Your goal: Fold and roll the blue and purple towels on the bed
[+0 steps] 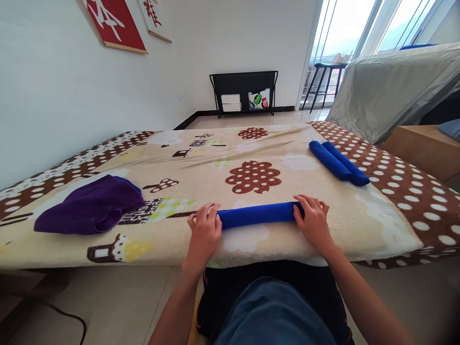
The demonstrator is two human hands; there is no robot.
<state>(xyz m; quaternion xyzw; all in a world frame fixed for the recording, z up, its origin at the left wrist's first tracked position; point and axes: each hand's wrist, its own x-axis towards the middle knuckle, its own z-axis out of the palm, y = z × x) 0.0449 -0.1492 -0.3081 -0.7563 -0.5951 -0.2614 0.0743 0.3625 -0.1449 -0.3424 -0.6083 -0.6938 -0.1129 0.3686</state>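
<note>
A blue towel rolled into a tight tube (257, 214) lies across the near edge of the bed. My left hand (204, 233) presses on its left end with the fingers curled over it. My right hand (313, 218) grips its right end the same way. Two more rolled blue towels (338, 162) lie side by side at the right of the bed. A crumpled purple towel (91, 205) rests at the left.
The bed carries a cream blanket (230, 177) with brown dotted patterns. A white wall runs along the left. A black rack (244, 93) stands at the far wall. A covered piece of furniture (391, 88) and a wooden unit (424, 146) stand at the right.
</note>
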